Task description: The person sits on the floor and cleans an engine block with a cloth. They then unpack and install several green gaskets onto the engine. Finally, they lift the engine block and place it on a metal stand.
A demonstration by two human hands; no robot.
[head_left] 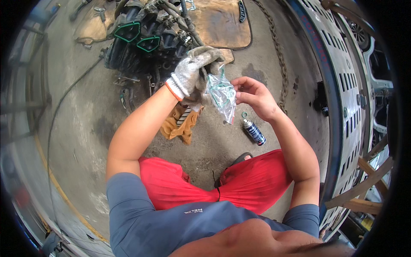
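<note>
Right hand (258, 98) pinching clear bag (223, 92) (green piece (219, 103) inside), gloved left hand (188, 75), grip unclear

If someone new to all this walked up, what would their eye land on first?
Probably the crinkled clear plastic bag with something green in it, near the top centre, pinched by the bare right hand beside the gloved left hand. Next might come the bright red trousers at lower centre, then the dark machine part with green-rimmed openings at upper left.
</note>
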